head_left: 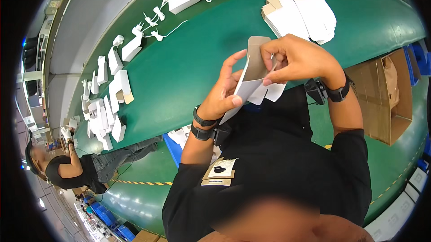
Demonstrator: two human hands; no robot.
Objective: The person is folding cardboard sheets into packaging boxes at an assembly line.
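Note:
A small white folding carton with a brown inside is held up over the near edge of the green table, its open end facing up and away. My left hand grips its left side, thumb on the near face and fingers behind. At its right edge, my right hand has thumb and bent fingers closed on the carton's rim, with some fingertips inside the opening. White flaps hang from the carton below my right hand. Beyond my hands lie two stacks of flattened white cartons on the table.
Assembled white boxes crowd the table's left end. White power adapters with cables line the far side. A large brown cardboard box stands at the right beside blue bins. A co-worker handles something at the far left.

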